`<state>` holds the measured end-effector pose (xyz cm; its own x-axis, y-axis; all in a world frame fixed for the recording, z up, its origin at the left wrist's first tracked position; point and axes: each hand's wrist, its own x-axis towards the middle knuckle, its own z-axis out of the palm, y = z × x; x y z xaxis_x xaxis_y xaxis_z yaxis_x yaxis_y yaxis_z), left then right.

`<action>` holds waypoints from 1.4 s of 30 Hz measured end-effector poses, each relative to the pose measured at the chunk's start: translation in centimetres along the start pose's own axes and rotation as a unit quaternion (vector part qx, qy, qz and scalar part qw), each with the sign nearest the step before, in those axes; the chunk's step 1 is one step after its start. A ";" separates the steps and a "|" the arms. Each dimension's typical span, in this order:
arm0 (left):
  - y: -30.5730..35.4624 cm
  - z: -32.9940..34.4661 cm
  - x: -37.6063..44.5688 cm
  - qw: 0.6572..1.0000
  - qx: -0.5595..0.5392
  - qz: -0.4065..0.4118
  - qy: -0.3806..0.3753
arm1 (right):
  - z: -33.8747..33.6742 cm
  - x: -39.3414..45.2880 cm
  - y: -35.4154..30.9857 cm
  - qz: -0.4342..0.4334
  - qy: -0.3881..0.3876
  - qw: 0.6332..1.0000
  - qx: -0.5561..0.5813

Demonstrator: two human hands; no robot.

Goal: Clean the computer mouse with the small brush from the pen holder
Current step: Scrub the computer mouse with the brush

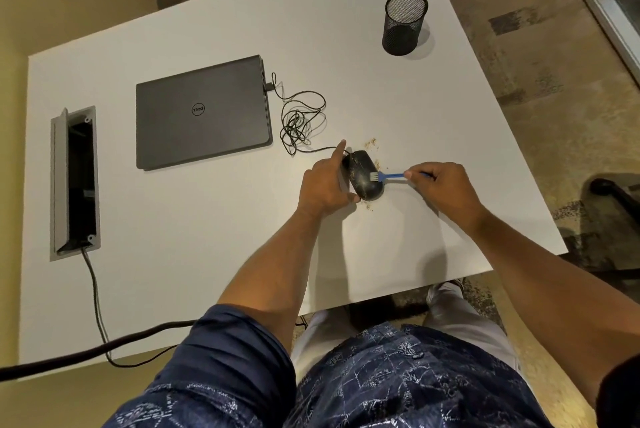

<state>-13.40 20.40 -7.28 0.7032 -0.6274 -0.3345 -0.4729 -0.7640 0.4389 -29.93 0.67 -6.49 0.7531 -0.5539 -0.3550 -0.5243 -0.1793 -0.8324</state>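
- Both forearms reach forward over the white table [207, 272].
- Left hand [323, 187] cups the black computer mouse [362, 178], right of frame centre.
- Right hand [441, 187] pinches the small blue brush [389, 176], bristles on the mouse.

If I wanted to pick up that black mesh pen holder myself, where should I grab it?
Probably around the middle of its round wall. The pen holder stands upright and alone near the far right of the table, with nothing showing inside it, so a hand coming from the near side could wrap around it freely.
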 end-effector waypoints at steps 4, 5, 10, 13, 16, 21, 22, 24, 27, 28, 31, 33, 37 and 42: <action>-0.1 0.0 0.0 1.000 0.002 0.009 0.006 | 0.3 -0.8 0.8 -0.004 -0.081 0.996 -0.046; -0.1 0.0 0.0 1.000 0.003 0.009 0.006 | 0.3 -1.0 0.9 -0.010 -0.083 0.996 -0.043; 0.0 0.1 0.0 1.000 0.003 0.007 0.008 | -0.2 -0.6 1.2 0.003 -0.004 1.000 -0.002; 0.0 0.1 -0.1 1.000 -0.001 0.004 0.005 | -0.6 -1.0 1.9 -0.007 -0.057 0.997 -0.043; 0.0 0.1 -0.1 1.000 0.000 0.000 0.001 | -1.1 -1.0 2.3 0.008 -0.023 1.000 0.002; -0.1 0.1 0.0 1.000 0.000 0.003 0.003 | -0.9 -0.9 2.1 0.009 -0.075 0.997 -0.036; -0.1 0.1 0.0 1.000 0.002 0.004 0.003 | -0.7 -1.0 2.0 0.004 -0.084 0.996 -0.032; -0.1 0.0 0.0 1.000 0.004 0.004 -0.001 | -0.5 -1.0 1.3 -0.004 -0.054 0.998 0.018; -0.2 0.0 0.0 1.000 0.005 0.001 -0.005 | 0.5 -0.3 0.3 -0.027 0.015 0.999 0.034; -0.3 -0.1 0.0 1.000 0.005 0.001 -0.005 | 0.9 -0.2 0.0 -0.037 0.012 0.999 0.007; -0.4 -0.2 0.1 1.000 0.003 0.007 -0.008 | 2.0 -0.7 -0.5 -0.057 -0.048 0.994 -0.074; -0.3 -0.4 0.2 1.000 0.003 0.012 -0.017 | 2.1 -1.1 -0.4 -0.053 -0.076 0.992 -0.086; -0.3 -0.6 0.1 0.999 0.005 0.002 -0.032 | 1.8 -0.9 -0.4 -0.046 0.005 0.998 -0.052; -0.3 -0.7 0.1 0.999 0.008 0.000 -0.041 | 1.6 -1.0 -0.2 -0.056 -0.089 0.988 -0.110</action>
<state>-12.79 20.65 -6.90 0.6578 -0.6369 -0.4020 -0.4812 -0.7660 0.4262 -29.95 2.60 -6.66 0.8595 -0.3714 -0.3511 -0.4921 -0.4158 -0.7648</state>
